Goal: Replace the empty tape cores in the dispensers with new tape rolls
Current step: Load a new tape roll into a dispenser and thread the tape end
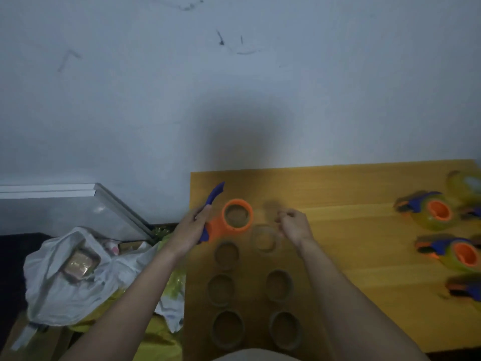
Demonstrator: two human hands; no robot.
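My left hand (pixel 191 226) grips a plastic tape dispenser (pixel 229 218) by its blue handle, its round orange hub bare and raised over the smooth yellow wooden counter (pixel 338 188). My right hand (pixel 292 225) hovers just beside it, fingers curled; blur hides whether they pinch anything. Dull cardboard cores (pixel 226 290) lie below both hands. Loaded dispensers (pixel 432 211) sit well right.

L hand (pixel 191 225) grips dispenser (pixel 229 217), R hand (pixel 292 225) prob. empty

Cores (pixel 226 254) on table (pixel 338 256) centre; dispensers (pixel 432 211) right; bag (pixel 65 277) left.
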